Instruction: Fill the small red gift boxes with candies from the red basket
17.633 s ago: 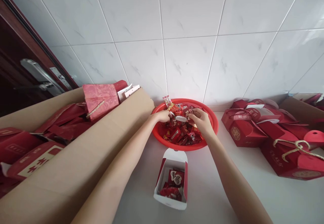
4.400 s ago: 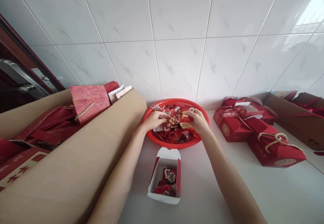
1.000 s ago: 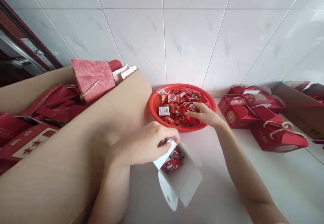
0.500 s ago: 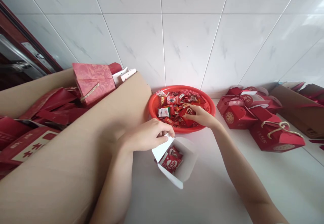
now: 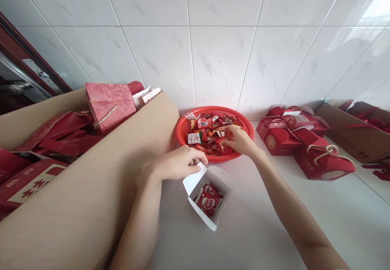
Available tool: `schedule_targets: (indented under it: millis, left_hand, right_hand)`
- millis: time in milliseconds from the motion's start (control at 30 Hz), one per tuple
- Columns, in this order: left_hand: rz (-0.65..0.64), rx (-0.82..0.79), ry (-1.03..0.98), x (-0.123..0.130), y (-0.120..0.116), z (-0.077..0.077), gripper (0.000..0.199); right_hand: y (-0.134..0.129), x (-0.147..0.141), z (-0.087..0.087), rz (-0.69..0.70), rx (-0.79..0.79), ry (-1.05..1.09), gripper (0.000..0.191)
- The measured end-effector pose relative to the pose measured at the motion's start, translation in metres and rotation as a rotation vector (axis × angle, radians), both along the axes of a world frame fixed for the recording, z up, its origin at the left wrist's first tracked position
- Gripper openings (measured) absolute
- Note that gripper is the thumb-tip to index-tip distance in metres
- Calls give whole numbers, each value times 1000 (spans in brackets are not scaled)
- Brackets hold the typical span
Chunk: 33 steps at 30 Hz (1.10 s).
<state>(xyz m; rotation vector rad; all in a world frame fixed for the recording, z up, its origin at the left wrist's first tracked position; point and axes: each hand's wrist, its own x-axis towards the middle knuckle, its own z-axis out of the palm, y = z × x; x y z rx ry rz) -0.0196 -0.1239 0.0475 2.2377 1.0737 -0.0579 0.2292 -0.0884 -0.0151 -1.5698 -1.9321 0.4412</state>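
Observation:
A small open box (image 5: 225, 194), white inside, stands on the counter with several red candy packets (image 5: 209, 201) in it. My left hand (image 5: 179, 162) pinches the box's raised flap at its far left corner. Behind the box is a red plastic basket (image 5: 250, 133) of mixed wrapped candies (image 5: 205, 122), most of them red. Over the basket's right side reaches my right hand (image 5: 239, 140). Its thumb and forefinger are apart, with the fingertips at the candies; the other fingers are partly hidden.
A big cardboard box (image 5: 131, 152) full of red gift boxes and bags flanks my left arm. Closed red gift boxes (image 5: 323, 156) sit to the right of the basket. Farther right lies a brown carton (image 5: 350, 136). A tiled wall (image 5: 222, 66) rises behind.
My right hand has shifted slightly over the candies, its fingers spread a little more. The left hand keeps its grip on the flap. The view has moved slightly.

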Motion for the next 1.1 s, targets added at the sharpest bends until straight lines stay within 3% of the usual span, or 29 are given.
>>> schedule_targets:
  millis: [67, 167, 233, 300, 367, 467, 600, 700, 833, 1000, 1100]
  left_hand:
    - [0, -2, -2, 0, 0, 1, 30]
    - [-19, 3, 1, 1, 1, 1, 29]
    - [-33, 13, -7, 0, 2, 1, 28]
    - [-26, 13, -13, -2, 3, -1, 28]
    - [0, 2, -6, -3, 3, -2, 27]
    - [16, -30, -11, -2, 0, -2, 29]
    - [-53, -143, 8, 7, -6, -1, 49]
    - [-125, -195, 24, 13, -8, -3, 46]
    - [-149, -227, 3, 10, -8, -2, 34]
    - [-141, -297, -32, 1, -11, 2, 56]
    - [-180, -277, -10, 0, -14, 3, 59]
  right_hand:
    - [-18, 1, 15, 45, 14, 71, 34]
    - [-56, 2, 36, 361, -48, 143, 28]
    - [-82, 2, 43, 559, -108, 103, 28]
    - [-103, -1, 40, 597, -106, 43, 25]
    - [-117, -4, 30, 567, -97, -14, 22]
    - [-126, -12, 7, 417, -93, -5, 26]
    - [-129, -26, -18, 230, 11, 48, 40]
    - [-131, -35, -30, 206, 49, 75, 54]
    - [-135, -39, -36, 170, 100, 133, 57]
    - [-139, -46, -33, 195, 196, 202, 43]
    - [-141, -50, -30, 185, 214, 260, 29]
